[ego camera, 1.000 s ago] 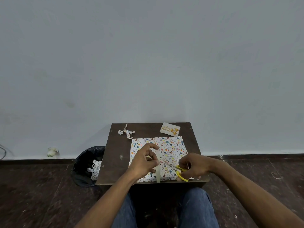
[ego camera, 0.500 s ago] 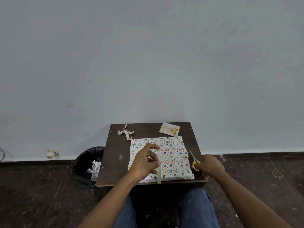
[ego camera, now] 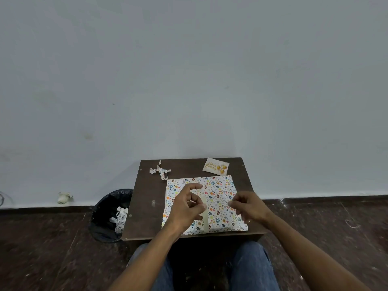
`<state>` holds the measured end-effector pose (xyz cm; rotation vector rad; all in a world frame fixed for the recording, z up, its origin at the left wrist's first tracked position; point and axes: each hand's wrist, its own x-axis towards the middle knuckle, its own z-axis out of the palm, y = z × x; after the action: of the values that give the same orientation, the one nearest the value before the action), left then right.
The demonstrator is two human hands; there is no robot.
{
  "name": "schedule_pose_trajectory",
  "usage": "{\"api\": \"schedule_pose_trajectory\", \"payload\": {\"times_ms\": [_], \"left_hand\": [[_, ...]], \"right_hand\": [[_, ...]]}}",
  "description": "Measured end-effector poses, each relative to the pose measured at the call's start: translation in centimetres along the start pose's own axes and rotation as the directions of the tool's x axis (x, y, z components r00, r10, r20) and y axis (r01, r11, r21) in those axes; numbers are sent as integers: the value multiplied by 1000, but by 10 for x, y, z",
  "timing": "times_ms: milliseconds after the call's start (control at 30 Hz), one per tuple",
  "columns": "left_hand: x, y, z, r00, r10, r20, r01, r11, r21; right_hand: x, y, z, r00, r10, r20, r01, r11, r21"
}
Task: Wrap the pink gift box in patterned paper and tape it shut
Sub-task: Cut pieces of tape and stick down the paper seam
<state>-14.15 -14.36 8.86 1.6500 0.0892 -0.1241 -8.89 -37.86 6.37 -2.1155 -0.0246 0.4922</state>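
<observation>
On the dark brown wooden bench (ego camera: 144, 198), the box wrapped in white paper with a coloured balloon print (ego camera: 218, 192) lies flat, near edge close to the person. Left hand (ego camera: 185, 208) over its middle, fingers (ego camera: 194, 186) curled, pinching a pale strip of tape (ego camera: 204, 215) that runs down the paper. Right hand (ego camera: 249, 205) hovers over the parcel's right side, fingers loosely curled, blurred, holding nothing visible. Both forearms reach in from below. Black bin (ego camera: 105, 219) left of bench holds white paper scraps (ego camera: 119, 217).
</observation>
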Motion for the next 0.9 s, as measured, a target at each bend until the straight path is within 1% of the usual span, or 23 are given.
{"api": "schedule_pose_trajectory", "payload": {"times_ms": [67, 133, 233, 300, 400, 567, 700, 767, 833, 900], "left_hand": [[0, 1, 2, 998, 3, -58, -5, 1000, -27], [1, 0, 4, 990, 12, -138, -19, 999, -46], [1, -1, 5, 974, 30, -223, -49, 996, -77], [0, -2, 4, 966, 39, -255, -64, 994, -93], [0, -3, 2, 963, 55, -263, -79, 993, -83], [-1, -3, -4, 960, 7, -280, -54, 986, -159], [-2, -3, 2, 970, -5, -243, -54, 970, -235], [-1, -6, 6, 974, -21, -226, -37, 968, -247], [2, -11, 7, 979, -19, -203, -21, 981, -194], [4, -20, 4, 985, 3, -173, -12, 999, -53]], "right_hand": [[-13, -21, 12, 979, -165, 117, 174, 983, -66], [-22, -34, 25, 940, -261, 222, 305, 932, -194], [-25, -39, 44, 907, -329, 262, 408, 839, -359], [-26, -40, 56, 890, -381, 251, 453, 802, -389], [-25, -36, 68, 872, -436, 224, 490, 784, -382], [-25, -30, 68, 852, -487, 191, 522, 774, -357], [-23, -27, 60, 838, -490, 238, 545, 742, -391], [-22, -25, 55, 839, -488, 240, 544, 737, -401], [-22, -21, 46, 849, -481, 218, 527, 746, -408], [-20, -12, 36, 878, -456, 148, 473, 773, -423]]}}
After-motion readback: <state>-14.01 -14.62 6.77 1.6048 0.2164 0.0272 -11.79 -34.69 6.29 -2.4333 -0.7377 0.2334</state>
